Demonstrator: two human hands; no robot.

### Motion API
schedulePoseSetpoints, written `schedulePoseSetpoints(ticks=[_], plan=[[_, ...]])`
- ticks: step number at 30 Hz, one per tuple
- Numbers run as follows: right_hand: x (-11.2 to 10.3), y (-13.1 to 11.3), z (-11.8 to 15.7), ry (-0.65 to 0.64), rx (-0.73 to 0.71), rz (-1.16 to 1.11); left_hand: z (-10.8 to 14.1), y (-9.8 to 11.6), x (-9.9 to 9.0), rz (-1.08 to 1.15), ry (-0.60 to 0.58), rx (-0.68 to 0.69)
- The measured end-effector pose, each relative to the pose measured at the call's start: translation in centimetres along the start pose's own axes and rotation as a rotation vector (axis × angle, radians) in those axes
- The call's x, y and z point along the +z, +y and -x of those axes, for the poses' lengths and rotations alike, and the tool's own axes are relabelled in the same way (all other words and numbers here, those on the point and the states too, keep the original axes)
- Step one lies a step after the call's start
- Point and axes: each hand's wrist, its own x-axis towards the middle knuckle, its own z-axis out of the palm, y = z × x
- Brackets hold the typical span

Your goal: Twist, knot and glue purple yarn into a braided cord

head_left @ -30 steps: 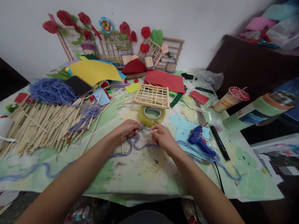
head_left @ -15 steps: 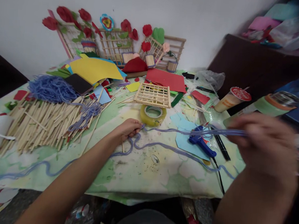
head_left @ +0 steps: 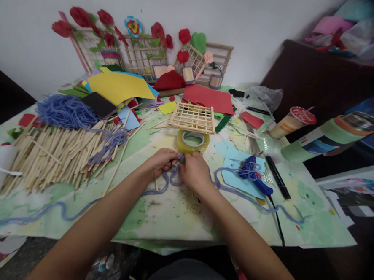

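Strands of blue-purple yarn (head_left: 231,188) run across the table, passing through both hands at the centre. My left hand (head_left: 164,160) is closed in a pinch on the yarn, and a thin stick juts out below its fingers. Right beside it, my right hand (head_left: 195,170) is also pinched on the yarn, its fingertips almost meeting the left ones. Just behind the hands lies a roll of clear tape (head_left: 182,143), with a small stick lattice (head_left: 193,117) resting at its far side. Some yarn lies over a blue glue gun (head_left: 251,171) on the right.
A heap of cut sticks (head_left: 56,157) and a yarn bundle (head_left: 65,110) lie on the left. Coloured paper (head_left: 120,85) is at the back, before lattices with paper flowers (head_left: 144,57). A black marker (head_left: 278,177), a sealed drink cup (head_left: 287,125) and a bottle (head_left: 328,138) occupy the right.
My right hand has come from the far right, where it held the yarn stretched out, to beside my left hand. The stretched yarn has slackened onto the table and glue gun.
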Motion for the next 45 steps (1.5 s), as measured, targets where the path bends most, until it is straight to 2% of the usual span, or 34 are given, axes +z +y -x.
schedulePoseSetpoints(ticks=[3, 6, 11, 14, 20, 26, 32, 37, 41, 45], plan=[[0.3, -0.2, 0.2, 0.037, 0.012, 0.007, 0.1, 0.0, 0.0, 0.006, -0.004, -0.001], [0.4, 0.1, -0.1, 0.046, 0.043, -0.101, 0.3, 0.1, 0.1, -0.004, 0.0, 0.003], [0.5, 0.7, -1.7, -0.109, 0.11, -0.468, 0.7, 0.0, 0.2, -0.051, 0.002, -0.01], [0.6, 0.9, -2.3, -0.187, 0.107, -0.543, 0.9, -0.3, 0.3, -0.09, 0.039, 0.0], [0.9, 1.3, -2.0, -0.221, 0.143, -0.658, 1.7, -1.3, 0.6, -0.307, 0.194, 0.12], [1.3, 1.6, -1.8, -0.243, 0.175, -0.746, 2.3, -1.9, 0.5, -0.525, 0.23, 0.253], [1.2, 1.5, -1.7, -0.241, 0.175, -0.794, 3.6, -2.0, 1.2, -0.67, 0.214, 0.312], [1.0, 1.5, -1.6, -0.249, 0.189, -0.805, 4.9, -2.0, 2.2, -0.751, 0.107, 0.431], [1.2, 1.6, -1.5, -0.247, 0.211, -0.819, 5.8, -2.2, 2.7, -0.883, 0.084, 0.432], [1.6, 1.8, -1.4, -0.224, 0.21, -0.859, 7.4, -2.4, 3.0, -1.053, 0.005, 0.422]])
